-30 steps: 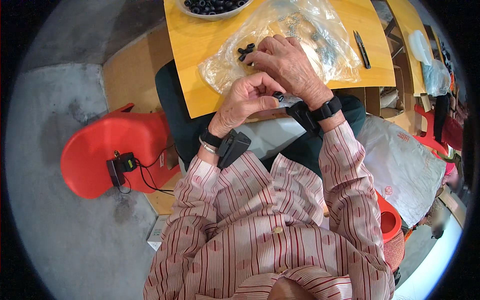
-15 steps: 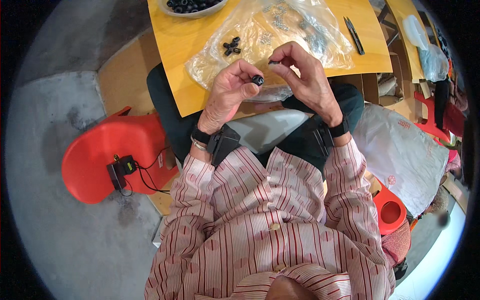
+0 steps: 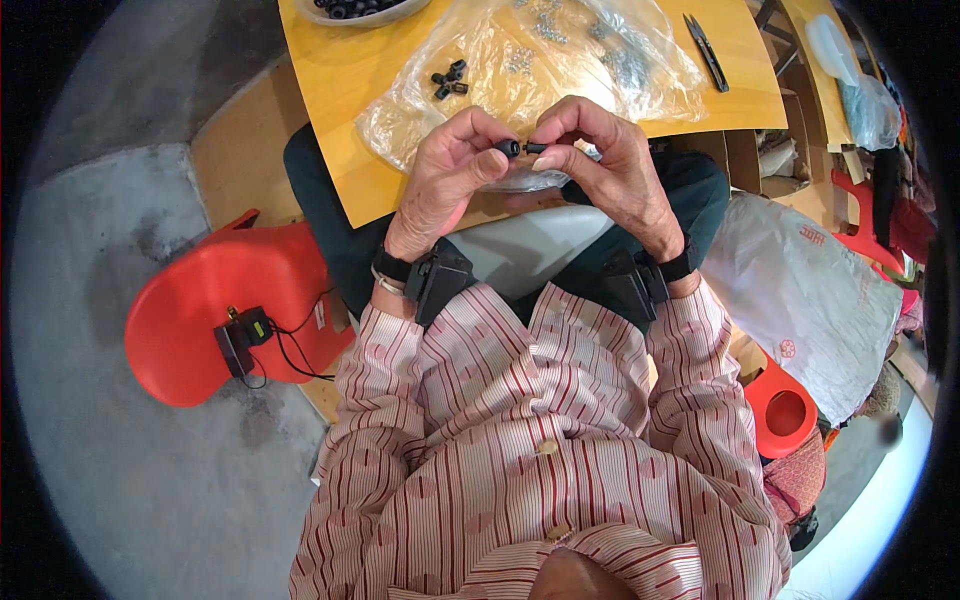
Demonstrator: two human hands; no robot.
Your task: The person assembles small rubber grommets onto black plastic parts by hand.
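1. Fingers are pinched close on both hands in the head view. The left hand (image 3: 445, 172) holds a fat black piece (image 3: 508, 148) by its thumb and finger.
2. The right hand (image 3: 618, 178) pinches a thin black piece (image 3: 537, 148). Its tip points at the fat one. They are so near that I cannot tell if they touch.
3. Both pieces are up between the hands, over the near end of a crinkly clear bag (image 3: 395, 118).
4. The bag lies flat on a yellow table (image 3: 325, 115). Some small black pieces (image 3: 442, 92) sit in a little bunch on it. Farther back are tiny shiny bits (image 3: 548, 30), too small to make out.
5. At the far left of the table is a pale bowl (image 3: 390, 17) full of black pieces. On the right lie dark snips (image 3: 706, 52), beside the bag.
6. On the left side of the room, a red chair (image 3: 190, 320) stands on a grey floor (image 3: 110, 440). A black plug box (image 3: 234, 350) with wires rests on the chair.
7. On the right is a big white sack (image 3: 800, 290), near a red plastic thing with a round hollow (image 3: 765, 440). Behind the sack are brown cardboard boxes (image 3: 743, 160) and another yellow table (image 3: 808, 70).
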